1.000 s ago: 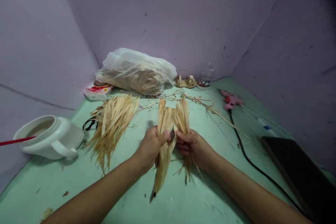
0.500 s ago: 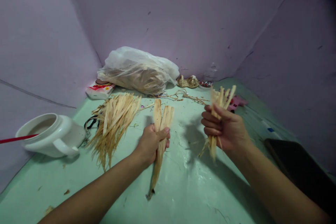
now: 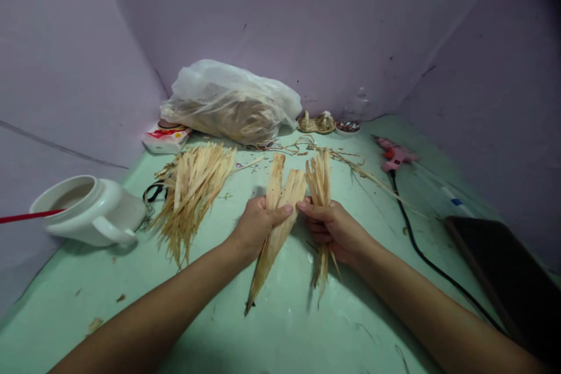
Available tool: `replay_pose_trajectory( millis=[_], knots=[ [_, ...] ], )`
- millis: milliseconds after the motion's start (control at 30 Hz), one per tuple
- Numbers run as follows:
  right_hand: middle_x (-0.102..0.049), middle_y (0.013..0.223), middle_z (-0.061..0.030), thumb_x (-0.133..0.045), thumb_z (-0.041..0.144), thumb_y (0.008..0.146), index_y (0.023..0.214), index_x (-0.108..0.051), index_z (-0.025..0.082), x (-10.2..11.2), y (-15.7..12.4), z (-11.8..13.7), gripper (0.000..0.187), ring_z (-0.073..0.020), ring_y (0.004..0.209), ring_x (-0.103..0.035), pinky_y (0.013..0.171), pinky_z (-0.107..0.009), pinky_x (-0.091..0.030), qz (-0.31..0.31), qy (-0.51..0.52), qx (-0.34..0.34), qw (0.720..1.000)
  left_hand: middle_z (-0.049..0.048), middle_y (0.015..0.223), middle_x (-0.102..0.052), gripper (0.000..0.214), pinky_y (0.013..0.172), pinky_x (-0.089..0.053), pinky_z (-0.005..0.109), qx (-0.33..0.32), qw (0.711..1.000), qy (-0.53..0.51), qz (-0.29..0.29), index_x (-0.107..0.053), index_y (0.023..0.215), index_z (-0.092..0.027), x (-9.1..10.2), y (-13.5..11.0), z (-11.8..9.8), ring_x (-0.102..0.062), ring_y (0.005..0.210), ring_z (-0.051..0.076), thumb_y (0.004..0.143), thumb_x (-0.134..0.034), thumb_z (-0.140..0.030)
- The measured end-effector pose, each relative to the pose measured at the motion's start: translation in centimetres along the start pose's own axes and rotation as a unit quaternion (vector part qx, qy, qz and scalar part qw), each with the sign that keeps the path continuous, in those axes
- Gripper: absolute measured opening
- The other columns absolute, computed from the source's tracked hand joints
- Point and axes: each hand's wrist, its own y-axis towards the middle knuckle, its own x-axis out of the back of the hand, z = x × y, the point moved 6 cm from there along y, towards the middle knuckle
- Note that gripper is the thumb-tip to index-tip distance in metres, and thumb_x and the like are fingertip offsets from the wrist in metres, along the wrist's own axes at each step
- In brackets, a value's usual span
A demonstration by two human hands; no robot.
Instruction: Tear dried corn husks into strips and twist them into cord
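Note:
My left hand (image 3: 258,225) is closed on two broad, pale dried leaf strips (image 3: 277,239), thumb across their front. They fan apart at the top and taper to a dark tip below. Right beside it, my right hand (image 3: 331,225) grips a bundle of thin dried leaf strips (image 3: 321,178), held upright with frayed ends hanging beneath. The right thumb and fingertips meet the edge of the left hand's wider strip. Left of my hands lies a pile of dried leaf strips (image 3: 197,187) on the green table (image 3: 289,339).
A white pot (image 3: 100,216) with a red stick (image 3: 30,216) lies at left. Behind are a plastic bag (image 3: 236,105), a tissue pack (image 3: 166,139), a woven piece (image 3: 316,123) and a bowl of beads (image 3: 348,127). At right are a pink glue gun (image 3: 398,155) and a dark tablet-like slab (image 3: 504,280).
My right hand has moved left with its bundle, up to the strips in my left hand. The glue gun and its cord now show more fully. The view has shifted slightly.

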Motion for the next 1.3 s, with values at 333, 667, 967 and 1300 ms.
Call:
replay_pose_trajectory(
  millis=[333,667,967,1300],
  knots=[
    [-0.024,0.041,0.0129,-0.073,0.039,0.057,0.065,-0.040,0.019,-0.6,-0.3,-0.4,0.039,-0.0009,0.034,-0.015,0.034,-0.017,-0.007,-0.018,-0.045,0.013,0.999,0.0089,0.074,-0.068,0.039,0.072,-0.048,0.033,-0.025,0.999,-0.036,-0.033,-0.064,0.087,-0.011,0.2,0.0,0.0,-0.063,0.077,0.022,0.052,-0.076,-0.023],
    [-0.024,0.043,0.0113,-0.068,0.035,0.062,0.062,-0.037,0.019,-1.0,0.0,-0.6,0.035,-0.0015,0.036,-0.016,0.035,-0.018,-0.008,0.014,-0.059,0.042,0.997,0.0087,0.075,-0.066,0.042,0.068,-0.047,0.031,-0.024,0.999,0.029,-0.012,-0.064,0.083,-0.009,0.3,0.0,0.4,-0.060,0.070,0.020,0.052,-0.077,-0.034],
    [-0.022,0.044,0.0109,-0.071,0.033,0.060,0.059,-0.040,0.017,-1.4,0.0,-0.7,0.035,-0.0012,0.038,-0.012,0.035,-0.016,-0.006,0.090,0.010,0.008,0.996,0.0030,0.063,-0.060,0.036,0.059,-0.042,0.024,-0.006,1.000,-0.001,0.020,-0.060,0.068,-0.010,-0.1,-0.1,-0.1,-0.053,0.059,0.012,0.048,-0.078,-0.034],
    [-0.044,0.050,0.0027,-0.057,0.019,0.070,0.060,-0.049,0.017,0.4,0.0,2.8,0.013,-0.0086,0.043,-0.043,0.046,-0.022,-0.042,0.069,0.187,0.009,0.980,-0.0024,0.053,-0.051,0.027,0.038,-0.034,0.021,-0.008,1.000,-0.011,-0.028,-0.052,0.066,-0.014,1.5,0.9,-0.7,-0.046,0.042,0.008,0.057,-0.072,-0.029]
  ],
)
